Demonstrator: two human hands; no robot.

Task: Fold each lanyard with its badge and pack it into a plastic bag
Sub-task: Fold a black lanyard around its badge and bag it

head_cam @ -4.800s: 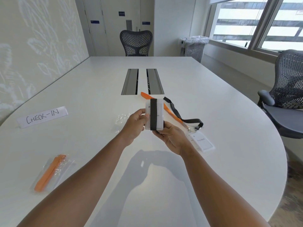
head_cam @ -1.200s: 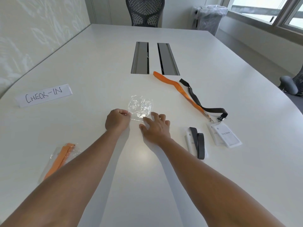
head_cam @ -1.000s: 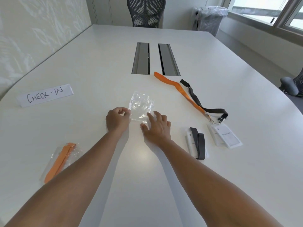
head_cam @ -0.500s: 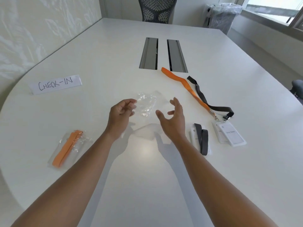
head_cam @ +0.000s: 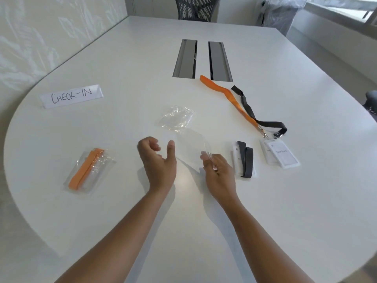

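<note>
Right hand [head_cam: 219, 170] pinched a clear plastic bag [head_cam: 193, 146] above the tabletop [head_cam: 285, 201]; left hand [head_cam: 158, 160] hovered loosely curled, holding nothing; folded black lanyard [head_cam: 245, 160] lay just right.

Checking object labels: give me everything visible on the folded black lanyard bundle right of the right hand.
The folded black lanyard bundle lies flat on the white table, unbagged. A dark strap, apparently fabric, is doubled into a short loop stack lying over a white badge card, whose edge shows on its left with a small mark. It sits just right of the right hand, seemingly not touching it, and left of the two loose badges.
</note>
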